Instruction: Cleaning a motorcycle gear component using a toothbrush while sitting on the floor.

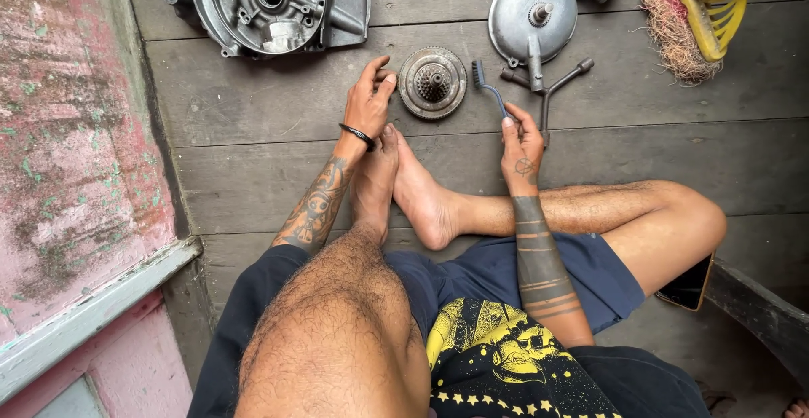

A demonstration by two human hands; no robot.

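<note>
Your right hand (522, 144) grips a small blue-handled wire brush (487, 85), bristles up — your left hand (368, 102) rests open, fingertips just beside the round grey metal clutch disc (432, 83), steadying nothing.

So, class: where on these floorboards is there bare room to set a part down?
Bare boards lie between the engine casing and the left hand, and right of the right hand above the knee. It is crowded around the clutch disc, brush and round cover.
</note>
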